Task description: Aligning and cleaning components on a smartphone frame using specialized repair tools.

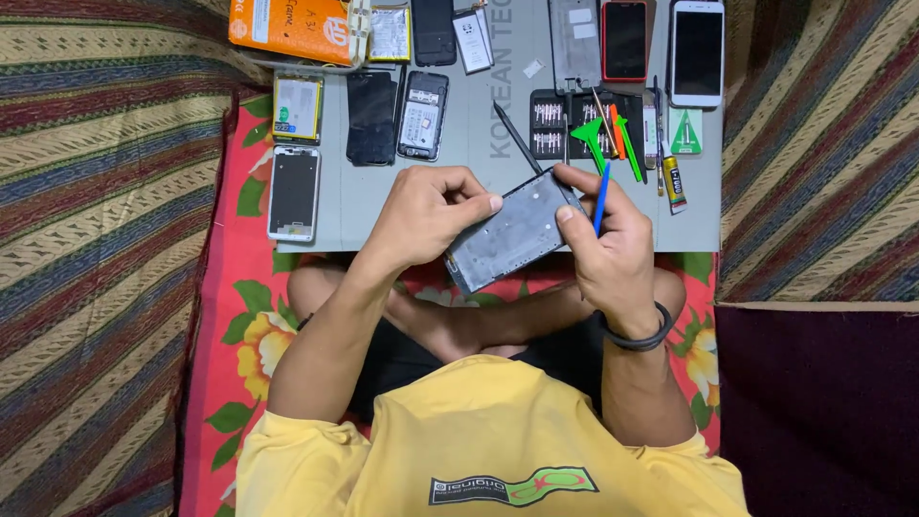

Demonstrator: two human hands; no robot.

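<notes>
Hands over the grey mat (459, 206): we grip the opened phone frame (512, 233) with left hand (428, 213) and right hand (608, 251), the right also pinching a blue pry tool (601, 199) that could slip and scratch it.

Home phone-repair spot; dismantled phones (369, 115), pry tools (613, 134) on floor mat (383, 211).

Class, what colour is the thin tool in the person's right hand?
Blue: the pry tool in the right hand, head view.
</notes>
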